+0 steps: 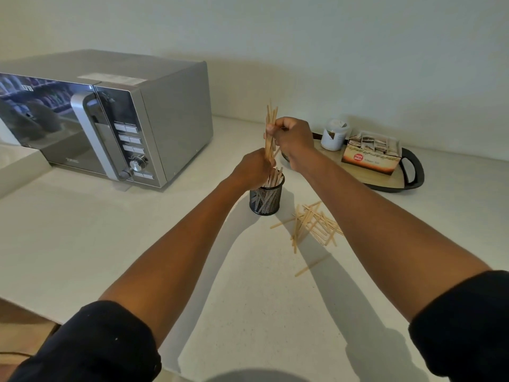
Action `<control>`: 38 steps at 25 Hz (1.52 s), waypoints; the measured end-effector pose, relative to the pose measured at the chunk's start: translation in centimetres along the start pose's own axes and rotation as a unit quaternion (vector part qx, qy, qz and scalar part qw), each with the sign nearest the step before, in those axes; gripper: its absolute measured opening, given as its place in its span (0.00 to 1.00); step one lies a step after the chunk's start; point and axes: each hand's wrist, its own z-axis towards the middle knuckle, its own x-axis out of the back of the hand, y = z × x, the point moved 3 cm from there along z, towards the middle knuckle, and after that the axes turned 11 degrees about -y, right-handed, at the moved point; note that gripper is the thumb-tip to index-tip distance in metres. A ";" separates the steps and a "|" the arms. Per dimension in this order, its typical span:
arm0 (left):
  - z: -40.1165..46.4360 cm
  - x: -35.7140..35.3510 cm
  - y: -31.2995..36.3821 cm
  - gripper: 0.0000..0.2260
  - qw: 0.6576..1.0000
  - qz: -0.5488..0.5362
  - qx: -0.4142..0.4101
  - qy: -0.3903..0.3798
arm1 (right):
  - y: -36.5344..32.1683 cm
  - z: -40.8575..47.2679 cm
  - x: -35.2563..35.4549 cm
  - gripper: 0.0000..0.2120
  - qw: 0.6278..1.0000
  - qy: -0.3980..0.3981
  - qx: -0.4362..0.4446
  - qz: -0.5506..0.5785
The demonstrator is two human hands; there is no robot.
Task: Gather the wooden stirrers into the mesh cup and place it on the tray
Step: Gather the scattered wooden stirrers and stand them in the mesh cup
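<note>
A black mesh cup (266,199) stands upright on the white counter with several wooden stirrers inside it. Directly above the cup, both hands hold one upright bundle of stirrers (270,117). My left hand (254,168) grips the bundle's lower end just over the cup's rim. My right hand (292,136) is closed around the bundle higher up. A loose pile of stirrers (312,223) lies on the counter to the right of the cup, and a single stirrer (309,267) lies nearer to me. The dark-rimmed tray (413,172) sits at the back right.
On the tray stand a white jar (334,135) and an open box of sachets (371,153). A silver microwave (110,119) fills the back left of the counter (137,230). The wall runs close behind everything.
</note>
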 end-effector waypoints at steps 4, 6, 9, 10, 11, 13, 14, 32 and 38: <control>0.8 -0.3 -1.7 0.12 0.999 0.034 -0.007 0.013 | 0.8 0.5 -0.6 0.05 0.999 -0.005 0.023 -0.048; 1.3 -0.5 -2.6 0.10 1.000 0.028 -0.005 0.003 | 1.3 0.5 -0.5 0.05 0.997 -0.011 0.029 -0.065; 1.8 -1.1 -3.7 0.10 0.999 0.041 -0.013 -0.011 | 2.0 0.3 -0.7 0.05 0.994 -0.032 0.031 -0.104; 1.9 -1.1 -3.9 0.11 0.999 0.041 -0.020 -0.005 | 2.3 0.2 -0.8 0.05 0.992 -0.039 0.031 -0.113; 1.8 -0.9 -4.0 0.11 0.999 0.038 -0.028 0.005 | 2.6 0.1 -0.9 0.04 0.991 -0.043 0.031 -0.119; 1.8 -0.3 -4.1 0.12 0.998 0.036 -0.040 0.027 | 3.2 0.0 -1.0 0.03 0.991 -0.041 0.028 -0.122; 1.8 -0.1 -4.2 0.13 0.998 0.035 -0.041 0.033 | 3.4 -0.1 -0.9 0.03 0.992 -0.038 0.026 -0.122; 0.1 0.5 -3.2 0.17 0.991 -0.060 -0.046 0.108 | 5.1 -2.2 2.0 0.10 0.975 -0.035 0.086 -0.203; -2.2 -0.2 -1.3 0.23 0.983 0.039 -0.080 0.162 | 6.1 -5.5 5.3 0.11 0.969 -0.034 0.096 -0.227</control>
